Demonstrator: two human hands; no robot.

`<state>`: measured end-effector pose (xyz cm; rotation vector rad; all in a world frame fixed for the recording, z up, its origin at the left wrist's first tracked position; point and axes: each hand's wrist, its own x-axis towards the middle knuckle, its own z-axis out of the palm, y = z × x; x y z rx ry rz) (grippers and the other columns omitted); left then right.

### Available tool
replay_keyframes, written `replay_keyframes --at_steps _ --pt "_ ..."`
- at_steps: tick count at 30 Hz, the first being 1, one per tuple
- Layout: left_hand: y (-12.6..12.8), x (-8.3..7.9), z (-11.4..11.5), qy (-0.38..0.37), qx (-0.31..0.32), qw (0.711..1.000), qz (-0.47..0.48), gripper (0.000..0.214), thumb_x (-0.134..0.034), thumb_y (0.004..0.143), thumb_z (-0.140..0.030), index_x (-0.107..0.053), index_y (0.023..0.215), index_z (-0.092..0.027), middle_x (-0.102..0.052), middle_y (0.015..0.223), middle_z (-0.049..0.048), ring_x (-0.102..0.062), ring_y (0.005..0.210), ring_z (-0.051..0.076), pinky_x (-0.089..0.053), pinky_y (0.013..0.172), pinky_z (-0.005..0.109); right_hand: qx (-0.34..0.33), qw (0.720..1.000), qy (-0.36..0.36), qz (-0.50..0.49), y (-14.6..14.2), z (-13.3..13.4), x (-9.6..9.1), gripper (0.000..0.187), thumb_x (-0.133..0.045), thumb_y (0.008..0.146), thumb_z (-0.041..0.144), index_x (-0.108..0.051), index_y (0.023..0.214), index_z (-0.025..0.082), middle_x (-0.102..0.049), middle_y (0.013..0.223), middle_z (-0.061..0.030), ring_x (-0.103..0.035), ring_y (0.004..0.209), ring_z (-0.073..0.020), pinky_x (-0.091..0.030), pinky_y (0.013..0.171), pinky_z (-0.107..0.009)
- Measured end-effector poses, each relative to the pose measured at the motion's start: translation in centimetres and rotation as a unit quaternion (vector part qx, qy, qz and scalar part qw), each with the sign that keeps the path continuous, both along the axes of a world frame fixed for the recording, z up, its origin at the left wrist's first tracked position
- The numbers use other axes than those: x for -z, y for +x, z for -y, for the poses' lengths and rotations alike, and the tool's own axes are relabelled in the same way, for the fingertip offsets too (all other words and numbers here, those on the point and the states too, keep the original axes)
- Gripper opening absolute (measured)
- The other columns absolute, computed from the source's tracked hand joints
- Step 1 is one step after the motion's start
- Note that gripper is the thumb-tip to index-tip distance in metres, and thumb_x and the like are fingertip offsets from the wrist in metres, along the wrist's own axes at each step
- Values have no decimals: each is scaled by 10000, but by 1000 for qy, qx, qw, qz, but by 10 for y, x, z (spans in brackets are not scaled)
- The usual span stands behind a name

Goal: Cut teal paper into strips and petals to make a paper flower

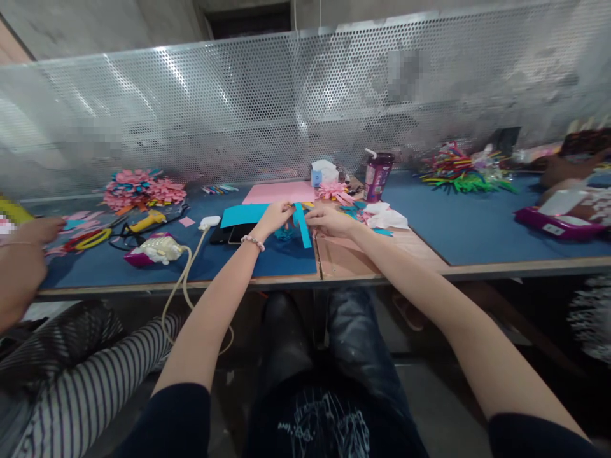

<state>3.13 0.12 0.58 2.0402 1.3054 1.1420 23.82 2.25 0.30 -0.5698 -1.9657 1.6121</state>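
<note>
My left hand (275, 217), with a beaded bracelet on its wrist, is closed in a pinch at the upper end of a bright blue paper strip (304, 233). On the strip's other side, my right hand (333, 222) has its fingers closed together at the paper's edge. The strip hangs slanted between both hands, above the table. Crumpled blue paper pieces (284, 233) lie just below my left fingers. A blue paper sheet (243, 215) lies left of my left hand, partly over a dark flat device (222, 235).
Behind my hands are a pink sheet (279, 193), a pink paper flower (333, 191) and a purple cup with a straw (379, 178). White tissue (386, 216) lies to the right. A charger (209, 222) trails a cable over the table edge. Co-workers' hands (38, 230) are at both sides.
</note>
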Motion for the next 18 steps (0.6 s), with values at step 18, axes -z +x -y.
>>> replay_keyframes --at_steps 18 --pt "-3 8 -12 -19 -21 999 19 247 -557 892 -399 -591 959 -164 -653 685 34 -580 459 142 -451 494 263 33 998 45 32 -2 -2 9 341 -811 644 399 -684 747 100 -469 496 57 -349 418 -28 -245 374 -178"
